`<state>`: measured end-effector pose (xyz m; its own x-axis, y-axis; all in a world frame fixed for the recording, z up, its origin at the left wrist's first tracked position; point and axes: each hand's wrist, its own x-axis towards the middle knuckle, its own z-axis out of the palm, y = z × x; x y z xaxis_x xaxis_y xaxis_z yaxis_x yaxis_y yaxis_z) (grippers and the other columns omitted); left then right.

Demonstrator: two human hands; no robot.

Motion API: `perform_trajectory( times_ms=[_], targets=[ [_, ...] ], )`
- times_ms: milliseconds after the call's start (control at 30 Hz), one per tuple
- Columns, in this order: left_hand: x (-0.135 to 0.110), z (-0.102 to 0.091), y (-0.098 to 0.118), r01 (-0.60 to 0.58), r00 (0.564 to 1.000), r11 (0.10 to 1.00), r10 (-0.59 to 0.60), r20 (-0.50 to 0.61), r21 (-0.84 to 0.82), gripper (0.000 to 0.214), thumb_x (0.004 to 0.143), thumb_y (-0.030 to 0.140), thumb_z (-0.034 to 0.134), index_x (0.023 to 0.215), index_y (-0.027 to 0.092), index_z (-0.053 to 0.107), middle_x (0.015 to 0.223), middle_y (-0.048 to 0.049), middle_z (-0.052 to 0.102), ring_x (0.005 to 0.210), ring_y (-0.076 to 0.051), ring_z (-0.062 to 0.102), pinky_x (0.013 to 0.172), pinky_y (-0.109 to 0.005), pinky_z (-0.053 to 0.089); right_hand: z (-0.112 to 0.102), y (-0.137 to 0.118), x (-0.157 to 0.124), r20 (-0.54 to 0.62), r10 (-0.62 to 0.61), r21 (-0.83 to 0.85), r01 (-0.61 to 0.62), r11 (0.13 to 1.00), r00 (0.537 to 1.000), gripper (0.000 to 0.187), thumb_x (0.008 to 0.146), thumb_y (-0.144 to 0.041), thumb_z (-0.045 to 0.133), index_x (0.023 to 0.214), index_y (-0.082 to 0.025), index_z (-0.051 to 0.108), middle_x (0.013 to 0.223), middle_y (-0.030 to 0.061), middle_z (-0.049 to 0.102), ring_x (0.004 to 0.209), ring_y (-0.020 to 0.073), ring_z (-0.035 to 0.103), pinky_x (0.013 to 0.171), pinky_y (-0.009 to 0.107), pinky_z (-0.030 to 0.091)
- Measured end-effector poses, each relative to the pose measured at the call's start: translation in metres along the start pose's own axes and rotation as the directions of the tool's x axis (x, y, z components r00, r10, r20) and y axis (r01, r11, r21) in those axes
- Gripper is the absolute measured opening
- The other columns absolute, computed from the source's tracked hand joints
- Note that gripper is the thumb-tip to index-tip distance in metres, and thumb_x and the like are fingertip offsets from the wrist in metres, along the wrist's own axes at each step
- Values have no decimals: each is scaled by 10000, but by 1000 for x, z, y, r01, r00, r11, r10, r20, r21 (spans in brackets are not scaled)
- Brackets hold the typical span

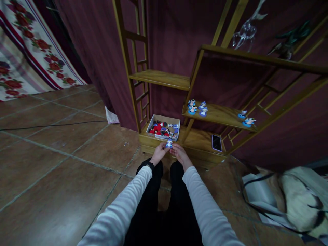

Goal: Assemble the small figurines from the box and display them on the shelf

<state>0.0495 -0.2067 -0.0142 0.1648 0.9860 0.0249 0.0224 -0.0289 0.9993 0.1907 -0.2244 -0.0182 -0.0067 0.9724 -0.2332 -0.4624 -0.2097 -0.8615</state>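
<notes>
Between my two hands a small purple and white figurine (169, 143) stands upright, just in front of a white box. My left hand (159, 152) grips it from the left with its fingers, and my right hand (179, 153) pinches it from the right. Behind it the open cardboard box (167, 118) holds several figurines in red, black and purple, many lying on their sides. On the shelf (217, 114) to the right, several blue and purple figurines (203, 111) stand grouped at the left end, and two more blue ones (248, 122) are at the right end.
A phone (216, 142) lies on the cabinet's lower board. Higher up are a clear glass deer (244, 32) and a dark green ornament (287, 42). Wooden shelf uprights (130, 68) frame the left. Bags and a plush toy (298, 201) sit on the floor at right; a cable (53, 125) crosses the tiles.
</notes>
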Motion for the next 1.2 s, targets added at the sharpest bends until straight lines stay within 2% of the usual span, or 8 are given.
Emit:
perform_trajectory(
  times_ms=[167, 333, 600, 733, 967, 1200],
  targets=[
    [-3, -2, 8, 154, 985, 960, -129, 117, -233, 333, 676, 311, 689, 937, 114, 620, 824, -78, 672, 716, -144, 613, 691, -277, 475, 0, -1, -1, 36, 2, -29, -1, 1000, 999, 283, 608, -315, 722, 832, -181, 615, 709, 5, 657, 638, 111, 607, 660, 258, 487],
    [-6, -5, 15, 232, 965, 912, -173, 194, -338, 292, 700, 295, 670, 911, 95, 639, 819, -106, 675, 767, -158, 633, 751, -294, 473, 0, -1, -1, 38, -7, -38, 8, 999, 999, 317, 580, -318, 739, 834, -184, 604, 699, -6, 653, 634, 109, 600, 659, 256, 481],
    [-7, -5, 17, 242, 960, 918, -181, 213, -314, 302, 669, 299, 703, 884, 93, 652, 829, -98, 681, 746, -146, 629, 737, -276, 476, 4, -4, -2, 78, -4, -65, 9, 998, 997, 316, 570, -307, 743, 825, -190, 598, 667, -19, 635, 570, 92, 564, 588, 229, 443],
    [-6, -6, 17, 256, 959, 898, -189, 212, -357, 279, 668, 274, 704, 878, 95, 658, 843, -106, 683, 772, -156, 637, 776, -296, 478, 4, -5, -4, 75, 2, -84, 4, 996, 997, 334, 567, -310, 743, 843, -192, 598, 673, -18, 640, 557, 89, 556, 570, 221, 439],
    [-4, -9, 15, 278, 947, 887, -189, 260, -368, 293, 688, 254, 689, 931, 95, 652, 869, -121, 687, 822, -170, 641, 822, -323, 471, 1, -3, 0, 64, 17, -24, -16, 1000, 998, 286, 645, -336, 700, 878, -197, 610, 670, -11, 640, 560, 90, 569, 571, 224, 452],
    [-3, -10, 10, 245, 955, 915, -170, 244, -320, 307, 665, 287, 711, 911, 114, 646, 856, -105, 681, 779, -156, 640, 772, -300, 478, -1, 2, 3, 83, 9, -43, -6, 999, 997, 266, 649, -284, 701, 886, -187, 628, 671, -1, 653, 551, 83, 563, 551, 209, 451]
  ],
)
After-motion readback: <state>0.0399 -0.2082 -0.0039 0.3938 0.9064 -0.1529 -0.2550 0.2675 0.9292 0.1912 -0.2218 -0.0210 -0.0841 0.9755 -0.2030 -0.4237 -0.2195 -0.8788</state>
